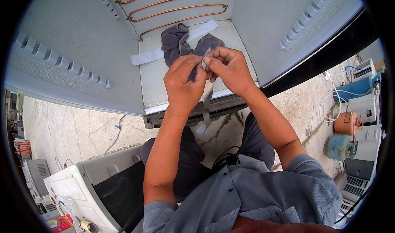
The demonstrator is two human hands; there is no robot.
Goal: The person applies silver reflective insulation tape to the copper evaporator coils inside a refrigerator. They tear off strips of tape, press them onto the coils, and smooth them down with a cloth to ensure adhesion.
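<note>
My left hand [184, 80] and my right hand [228, 67] meet over the floor of an opened refrigerator cabinet. Thumbs and fingertips of both pinch the upper end of a thin, shiny grey strip of tape [207, 109]. The rest of it dangles below my hands past the cabinet's front edge, with a pale piece at its lower end. Just beyond my fingers lies a crumpled grey cloth [175, 41], with a second dark grey bundle [210, 41] beside it, partly covered by my right hand. A flat white strip [147, 57] sticks out left of the cloth; another white strip [203, 30] lies behind.
Copper tubing [177, 2] loops across the cabinet's back wall, between ribbed side walls [61, 62]. A white appliance [78, 196] stands at lower left. To the right are an orange gas cylinder [345, 123], a teal cylinder [336, 147] and a white hose [323, 109] on cracked concrete.
</note>
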